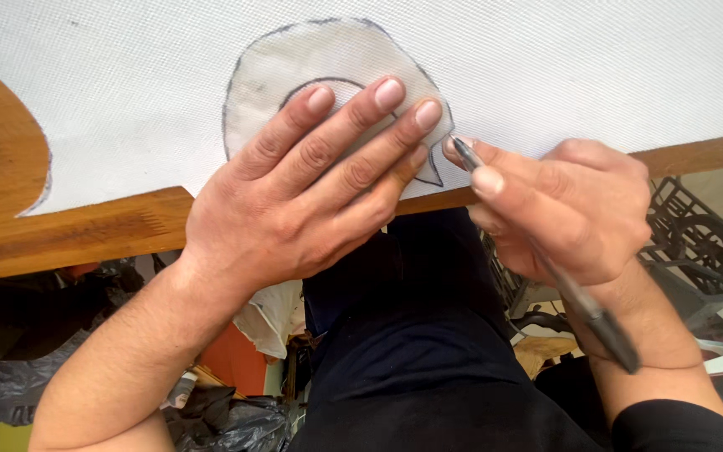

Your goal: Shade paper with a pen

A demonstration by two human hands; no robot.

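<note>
The white woven cloth sheet (546, 75) looks matt, with a fine, slightly rough weave. The curved off-white pattern piece (294, 67) on it is also matt, smudged grey at its inked edge. The brown wooden tabletop (85, 226) shows grain and a dull finish. The dark marker pen (579, 301) looks smooth, faintly glossy.

Workshop, wooden workbench (85, 230), white fabric sheet (546, 67), treadle machine frame (700, 243)

The left hand (294, 201) hides much of the template (328, 75); the pen (562, 280) tip is blurred.
</note>
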